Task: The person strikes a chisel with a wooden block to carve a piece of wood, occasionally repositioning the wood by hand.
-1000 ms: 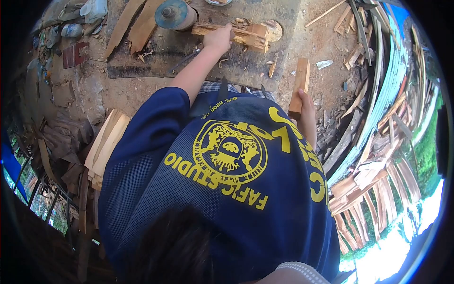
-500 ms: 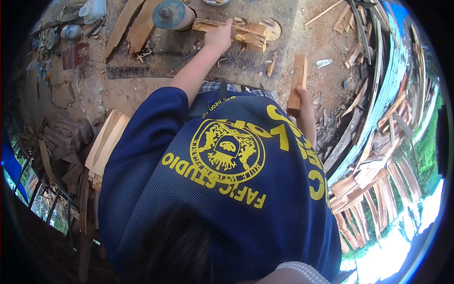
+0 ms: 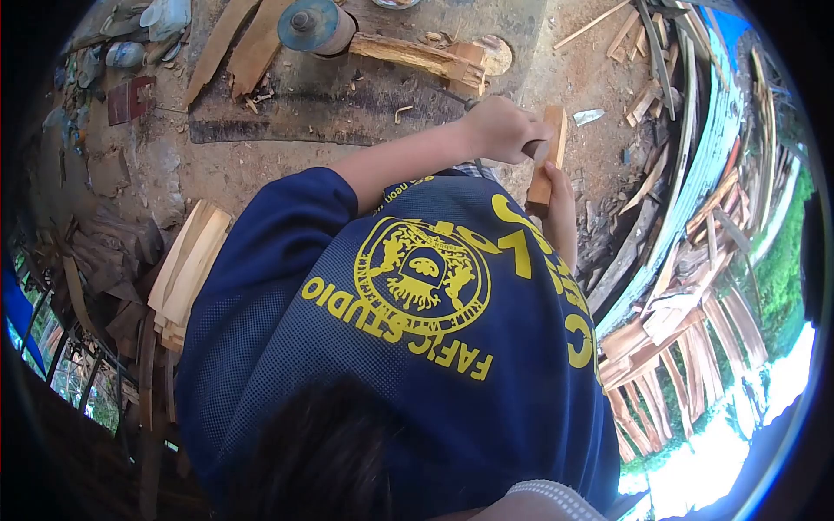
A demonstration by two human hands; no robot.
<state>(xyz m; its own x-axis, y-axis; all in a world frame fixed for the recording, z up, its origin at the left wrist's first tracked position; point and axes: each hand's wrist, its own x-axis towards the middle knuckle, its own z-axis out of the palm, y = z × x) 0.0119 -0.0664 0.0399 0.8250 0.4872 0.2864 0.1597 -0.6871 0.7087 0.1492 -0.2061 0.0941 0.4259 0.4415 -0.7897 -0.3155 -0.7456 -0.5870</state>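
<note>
My left hand [image 3: 504, 130] is closed on a small flat brown piece [image 3: 539, 149], mostly hidden by the fingers. This piece meets the side of a squared wooden block [image 3: 556, 139] with a lighter side face. Below it, my right hand [image 3: 561, 195] grips the lower part of the block, thumb along its side, and the block stands nearly upright in view. A split stick [image 3: 400, 52] lies on the dark work board [image 3: 287, 122], its right end against a short wood block [image 3: 466, 62].
A blue-topped cylinder [image 3: 314, 28] stands at the stick's left end. Bark-edged boards [image 3: 259, 50] lie left of it. Stacked wood [image 3: 187, 260] is at lower left. Scraps and long strips [image 3: 686, 174] line the right side. A pale shard [image 3: 588, 115] lies beyond the block.
My left hand has left the split stick and moved right and down to the squared block. My right hand still holds the block in nearly the same place.
</note>
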